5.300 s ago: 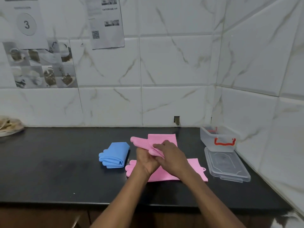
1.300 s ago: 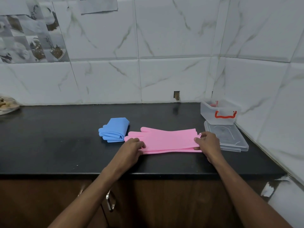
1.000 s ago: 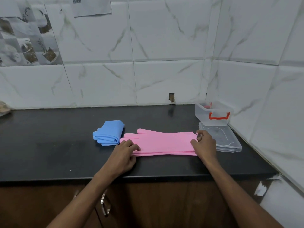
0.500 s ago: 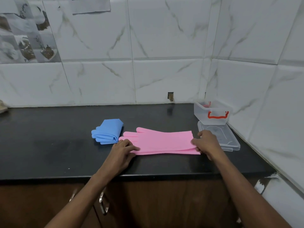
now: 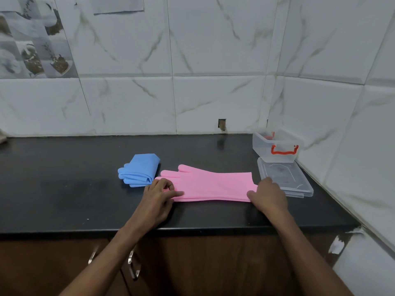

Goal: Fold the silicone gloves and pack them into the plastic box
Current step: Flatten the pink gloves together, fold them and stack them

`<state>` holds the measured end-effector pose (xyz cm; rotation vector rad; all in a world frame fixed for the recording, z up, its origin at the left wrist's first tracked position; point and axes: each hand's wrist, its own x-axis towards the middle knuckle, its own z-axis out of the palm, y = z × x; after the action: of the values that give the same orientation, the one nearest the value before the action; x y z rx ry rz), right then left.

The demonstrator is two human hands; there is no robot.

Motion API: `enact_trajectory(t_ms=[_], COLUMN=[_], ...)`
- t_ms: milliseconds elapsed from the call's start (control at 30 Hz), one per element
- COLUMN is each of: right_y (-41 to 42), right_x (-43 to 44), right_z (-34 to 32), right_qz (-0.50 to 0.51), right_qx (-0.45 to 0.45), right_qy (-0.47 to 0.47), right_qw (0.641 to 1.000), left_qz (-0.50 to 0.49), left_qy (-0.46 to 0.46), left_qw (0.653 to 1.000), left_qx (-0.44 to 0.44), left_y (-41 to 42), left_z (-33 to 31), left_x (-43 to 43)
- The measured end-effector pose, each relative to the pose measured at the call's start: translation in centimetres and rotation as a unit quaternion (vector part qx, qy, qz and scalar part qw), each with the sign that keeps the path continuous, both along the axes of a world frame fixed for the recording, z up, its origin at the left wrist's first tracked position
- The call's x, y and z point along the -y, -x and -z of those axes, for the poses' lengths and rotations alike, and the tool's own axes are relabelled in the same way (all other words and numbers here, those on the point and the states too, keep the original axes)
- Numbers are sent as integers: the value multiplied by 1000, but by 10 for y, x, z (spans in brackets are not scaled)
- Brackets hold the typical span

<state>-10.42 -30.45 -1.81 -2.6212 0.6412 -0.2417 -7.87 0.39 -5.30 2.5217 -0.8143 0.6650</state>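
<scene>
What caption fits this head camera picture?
Left hand and right hand hold pink gloves flat beside folded blue gloves, plastic box open.

Black countertop (image 5: 64, 189) against white marble-tiled wall (image 5: 213, 50) — small hole (image 5: 222, 124) at its base. Paper sheet (image 5: 118, 5) up top; wooden cabinet (image 5: 203, 263), metal handles (image 5: 132, 268) below.

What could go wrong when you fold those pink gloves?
The pink gloves lie stacked near the front edge of the counter, so they might slide apart or slip off while folding. The plastic box looks small; a loose fold, plus the blue gloves, may not fit.
</scene>
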Motion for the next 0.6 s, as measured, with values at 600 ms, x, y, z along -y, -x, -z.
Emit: enact_trajectory(t_ms=[600], right_y=[-2], right_x=[-19], right_z=[-5], right_qz=[45], right_qx=[-5], right_qy=[-41], right_qw=[998], left_qz=[100], left_qy=[-124], left_qw=[981], left_qx=[-108], left_y=[-19], left_z=[6], left_x=[79])
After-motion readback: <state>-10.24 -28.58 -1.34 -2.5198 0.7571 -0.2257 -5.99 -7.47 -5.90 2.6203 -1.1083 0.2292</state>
